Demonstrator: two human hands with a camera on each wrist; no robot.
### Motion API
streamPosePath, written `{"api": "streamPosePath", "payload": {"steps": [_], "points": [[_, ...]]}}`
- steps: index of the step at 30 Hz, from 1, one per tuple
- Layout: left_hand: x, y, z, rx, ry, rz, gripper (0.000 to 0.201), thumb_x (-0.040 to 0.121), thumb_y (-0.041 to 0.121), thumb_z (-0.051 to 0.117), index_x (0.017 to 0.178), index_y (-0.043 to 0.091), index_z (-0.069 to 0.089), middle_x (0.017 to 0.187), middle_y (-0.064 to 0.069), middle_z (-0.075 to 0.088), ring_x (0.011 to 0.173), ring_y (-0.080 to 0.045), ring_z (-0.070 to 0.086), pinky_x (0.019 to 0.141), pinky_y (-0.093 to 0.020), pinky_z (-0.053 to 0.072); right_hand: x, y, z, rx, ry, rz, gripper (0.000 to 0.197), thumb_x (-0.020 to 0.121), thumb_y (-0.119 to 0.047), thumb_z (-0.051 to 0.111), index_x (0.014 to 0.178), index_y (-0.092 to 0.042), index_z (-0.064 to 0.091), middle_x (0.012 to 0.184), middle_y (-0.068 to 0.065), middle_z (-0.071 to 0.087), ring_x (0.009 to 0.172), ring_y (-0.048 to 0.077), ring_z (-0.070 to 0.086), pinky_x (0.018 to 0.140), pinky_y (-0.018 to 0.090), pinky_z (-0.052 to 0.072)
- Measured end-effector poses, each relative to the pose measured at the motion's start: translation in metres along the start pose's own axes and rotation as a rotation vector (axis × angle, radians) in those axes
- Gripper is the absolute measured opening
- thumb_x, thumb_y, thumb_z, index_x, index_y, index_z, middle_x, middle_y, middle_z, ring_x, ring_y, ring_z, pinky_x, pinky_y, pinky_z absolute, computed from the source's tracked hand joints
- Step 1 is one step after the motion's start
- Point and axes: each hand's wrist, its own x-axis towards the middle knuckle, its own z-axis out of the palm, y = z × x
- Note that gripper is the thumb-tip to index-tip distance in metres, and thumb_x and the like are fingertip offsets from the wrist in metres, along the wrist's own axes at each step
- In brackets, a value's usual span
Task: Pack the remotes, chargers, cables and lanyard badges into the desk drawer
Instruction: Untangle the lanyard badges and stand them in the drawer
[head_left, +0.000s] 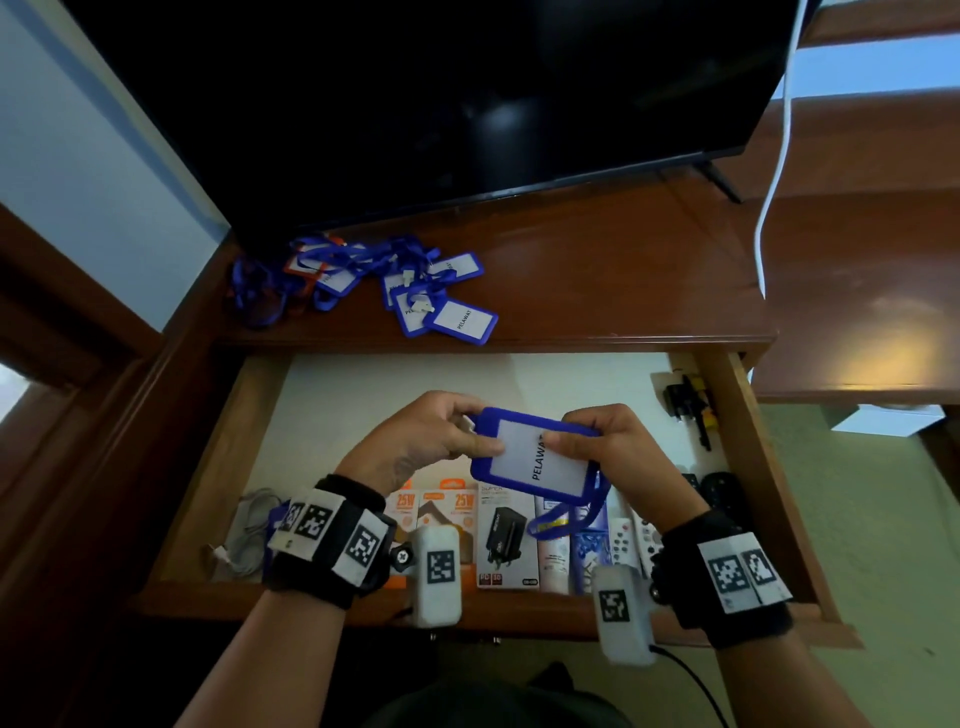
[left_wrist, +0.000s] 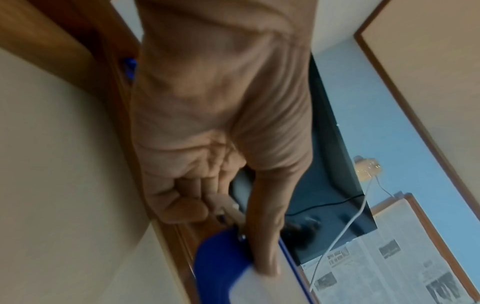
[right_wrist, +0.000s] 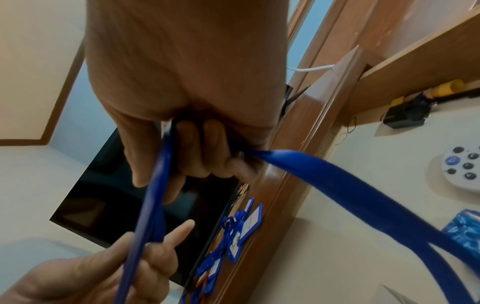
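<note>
Blue badge holder (head_left: 537, 457): being held above open drawer (head_left: 748, 447), left hand (head_left: 426, 441) and right hand (head_left: 602, 441) fingers pinching opposite edges; lanyard strap (head_left: 558, 519) dangling beneath.

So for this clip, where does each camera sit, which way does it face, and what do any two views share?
Head: worn on the head, looking down into the open drawer; both forearms, left hand and right hand show.
Left wrist: along the left hand, at the badge it pinches.
Right wrist: along the right hand, at the lanyard strap it grips; left fingers also show.
Shared: head and right wrist both see the badge pile on the desktop.
</note>
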Motion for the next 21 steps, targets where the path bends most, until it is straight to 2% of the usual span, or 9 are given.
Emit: {"api": "streamPosePath", "payload": {"steps": [2, 4, 7, 11, 14, 16, 18, 20, 21], "points": [[-0.003, 0.002, 0.000, 0.128, -0.012, 0.026, 0.024, 0.082, 0.019, 0.072, 0.105, 0.017, 0.069, 0.080, 0.003, 0.065, 0.072, -0.005, 0.058, 0.067, -0.021, 0.043, 0.000, 0.000, 0.000, 0.028, 0.040, -0.009, 0.021, 0.084, -0.010, 0.068, 0.065, -0.003, 0.062, 0.058, 0.003, 0.062, 0.055, 0.015, 0.063, 0.051, 0.020, 0.046], [-0.005, 0.000, 0.001, 0.138, -0.006, 0.051, 0.022, 0.081, 0.022, 0.073, 0.102, 0.015, 0.071, 0.083, 0.002, 0.070, 0.071, -0.003, 0.062, 0.070, -0.021, 0.045, 0.000, 0.001, 0.001, 0.075, 0.081, -0.016, 0.020, 0.081, -0.008, 0.069, 0.067, 0.002, 0.059, 0.061, 0.011, 0.060, 0.056, 0.020, 0.062, 0.050, 0.022, 0.046], [-0.008, -0.006, 0.002, 0.100, -0.016, 0.058, 0.020, 0.080, 0.023, 0.073, 0.098, 0.015, 0.071, 0.090, 0.000, 0.073, 0.076, -0.008, 0.067, 0.074, -0.023, 0.050, -0.002, 0.003, 0.003, 0.138, 0.126, -0.007, 0.020, 0.079, -0.008, 0.071, 0.072, 0.004, 0.057, 0.068, 0.020, 0.059, 0.058, 0.025, 0.061, 0.052, 0.026, 0.049], [-0.013, -0.017, 0.006, 0.030, -0.068, -0.024, 0.017, 0.082, 0.022, 0.072, 0.097, 0.013, 0.072, 0.092, -0.003, 0.074, 0.068, -0.016, 0.059, 0.059, -0.019, 0.049, -0.005, 0.006, 0.010, 0.134, 0.122, 0.029, 0.019, 0.077, -0.011, 0.073, 0.075, 0.001, 0.059, 0.067, 0.014, 0.065, 0.059, 0.023, 0.065, 0.052, 0.026, 0.051], [-0.015, -0.027, 0.008, 0.018, -0.087, -0.072, 0.018, 0.082, 0.023, 0.072, 0.097, 0.012, 0.072, 0.093, -0.006, 0.074, 0.070, -0.016, 0.061, 0.068, -0.024, 0.051, -0.006, 0.009, 0.015, 0.121, 0.118, 0.028, 0.021, 0.077, -0.012, 0.074, 0.080, 0.004, 0.060, 0.071, 0.017, 0.065, 0.063, 0.024, 0.066, 0.054, 0.027, 0.053], [-0.015, -0.031, 0.009, 0.004, -0.024, -0.070, 0.019, 0.084, 0.023, 0.070, 0.098, 0.010, 0.072, 0.093, -0.007, 0.074, 0.070, -0.014, 0.063, 0.071, -0.025, 0.051, -0.006, 0.009, 0.019, 0.108, 0.121, 0.019, 0.026, 0.079, -0.015, 0.073, 0.085, 0.008, 0.061, 0.074, 0.018, 0.067, 0.065, 0.025, 0.067, 0.055, 0.027, 0.054], [-0.016, -0.032, 0.009, -0.050, 0.097, -0.051, 0.015, 0.085, 0.020, 0.068, 0.094, 0.009, 0.071, 0.086, -0.011, 0.073, 0.063, -0.012, 0.061, 0.063, -0.019, 0.051, -0.006, 0.007, 0.023, 0.132, 0.118, 0.009, 0.025, 0.082, -0.018, 0.070, 0.086, 0.006, 0.063, 0.074, 0.015, 0.070, 0.064, 0.023, 0.069, 0.054, 0.025, 0.054], [-0.015, -0.032, 0.008, -0.122, 0.224, -0.044, 0.012, 0.086, 0.020, 0.067, 0.091, 0.009, 0.070, 0.071, -0.009, 0.069, 0.053, -0.007, 0.059, 0.053, -0.016, 0.047, -0.008, 0.004, 0.027, 0.136, 0.098, -0.006, 0.021, 0.085, -0.022, 0.065, 0.083, -0.001, 0.066, 0.065, 0.006, 0.069, 0.054, 0.014, 0.064, 0.048, 0.018, 0.048], [-0.015, -0.032, 0.007, -0.157, 0.290, -0.040, 0.011, 0.087, 0.021, 0.067, 0.091, 0.010, 0.069, 0.064, -0.006, 0.067, 0.050, -0.004, 0.058, 0.052, -0.016, 0.045, -0.009, 0.004, 0.028, 0.120, 0.095, -0.020, 0.024, 0.085, -0.026, 0.064, 0.080, -0.002, 0.065, 0.056, 0.000, 0.062, 0.047, 0.009, 0.056, 0.046, 0.015, 0.041]]}}
